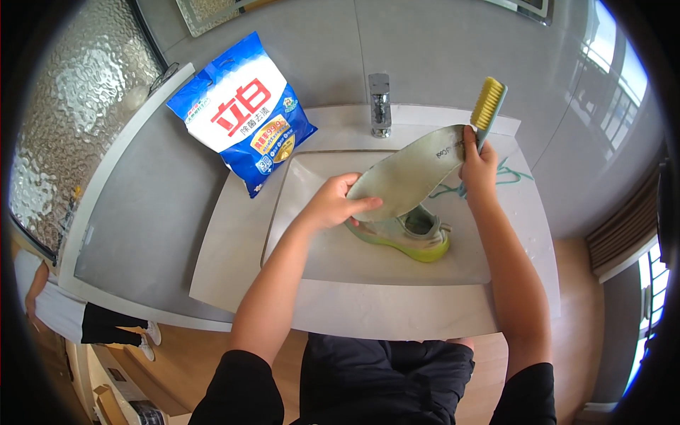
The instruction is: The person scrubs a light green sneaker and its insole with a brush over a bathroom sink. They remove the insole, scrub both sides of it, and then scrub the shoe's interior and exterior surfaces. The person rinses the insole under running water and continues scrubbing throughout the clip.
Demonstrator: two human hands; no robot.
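Note:
A pale grey-green insole (pixel 411 173) is stretched between my two hands above the sink (pixel 319 248). My left hand (pixel 338 203) pinches its near-left end, thumb on top. At the far-right end my right hand (pixel 479 161) grips the insole's edge. That same hand also holds a scrub brush (pixel 487 106) upright, its yellow bristles turned to the left and its handle grey-blue. Below the insole a light grey shoe (pixel 418 227) with a yellow-green sole lies in the basin, partly hidden by the insole.
A chrome faucet (pixel 380 106) stands behind the basin. To the left, a blue and white detergent bag (pixel 248 113) leans by the counter's edge. Teal shoelaces (pixel 511 174) lie on the counter beyond my right wrist. Another person (pixel 60 297) stands at the far left.

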